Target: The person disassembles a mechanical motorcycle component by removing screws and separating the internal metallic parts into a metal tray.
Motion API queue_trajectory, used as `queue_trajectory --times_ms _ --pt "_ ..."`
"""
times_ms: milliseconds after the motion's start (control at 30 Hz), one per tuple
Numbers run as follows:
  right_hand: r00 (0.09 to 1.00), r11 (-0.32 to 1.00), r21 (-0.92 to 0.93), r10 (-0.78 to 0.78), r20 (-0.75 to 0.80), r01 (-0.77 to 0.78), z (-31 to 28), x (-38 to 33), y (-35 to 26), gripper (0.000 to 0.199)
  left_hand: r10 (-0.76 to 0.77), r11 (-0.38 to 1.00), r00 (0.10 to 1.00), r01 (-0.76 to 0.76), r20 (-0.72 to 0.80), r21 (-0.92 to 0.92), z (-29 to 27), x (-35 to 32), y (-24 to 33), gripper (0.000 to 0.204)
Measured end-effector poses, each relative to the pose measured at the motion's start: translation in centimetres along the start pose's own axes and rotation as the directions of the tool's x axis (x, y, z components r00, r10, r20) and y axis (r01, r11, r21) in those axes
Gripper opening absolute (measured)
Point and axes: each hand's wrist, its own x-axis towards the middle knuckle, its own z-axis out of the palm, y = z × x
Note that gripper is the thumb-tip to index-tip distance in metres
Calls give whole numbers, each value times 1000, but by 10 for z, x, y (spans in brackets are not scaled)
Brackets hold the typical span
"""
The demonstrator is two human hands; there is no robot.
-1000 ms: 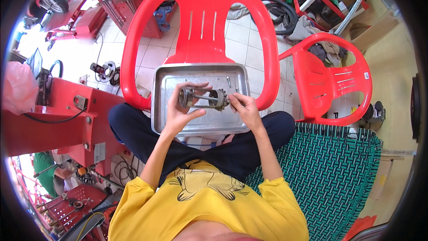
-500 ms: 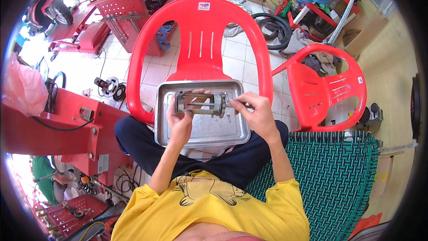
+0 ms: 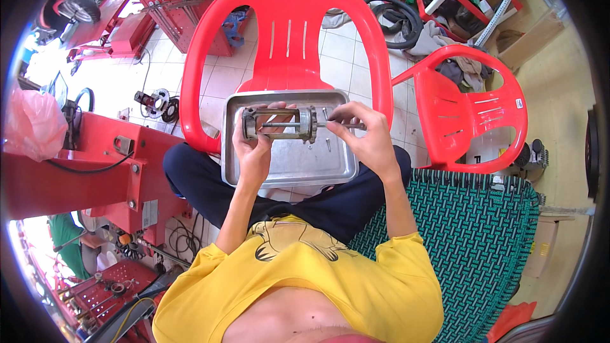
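My left hand (image 3: 253, 152) is wrapped round the left end of a metal cylindrical part (image 3: 307, 123), held level above a shallow metal tray (image 3: 286, 173). The part has a ring at each end and several long rods between them, with open gaps. At its right end, my right hand (image 3: 368, 136) pinches a thin metal rod-like piece (image 3: 323, 125), lined up with the end ring. The fingers hide much of this piece, so I cannot tell its exact kind. Small screws (image 3: 328, 145) lie in the tray, right of the part.
The tray stands on a red plastic chair (image 3: 289, 79) in front of me. Another red chair (image 3: 445, 114) is at the right, near a green woven seat (image 3: 451, 241). Red metal equipment (image 3: 95, 171) stands at the left. Black tyres (image 3: 406, 25) lie on the tiled floor beyond.
The view has tilted, so the chair and tray sit higher in it. Both hands keep hold; the right fingers have shifted slightly on the thin piece.
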Motion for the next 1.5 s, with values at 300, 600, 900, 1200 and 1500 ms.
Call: queue_trajectory --times_ms 300,600,900,1200,1500 --pt "967 973 -15 232 104 -231 11 -17 10 23 -89 990 995 94 -51 101 -3 -11 1 79" --pt "946 940 107 324 14 -323 24 -19 20 17 -105 994 994 105 -8 26 -34 -5 -22 74" --pt "999 1000 11 3 -45 -2 26 -18 35 26 -119 993 991 118 -58 -25 -37 -8 -29 57" --pt "919 894 222 357 169 -388 22 -25 35 21 -155 987 987 153 -49 -44 -40 -17 -37 56" --pt "781 794 109 549 298 -599 25 -30 39 32 -155 988 988 155 -24 21 -48 -24 -39 63"
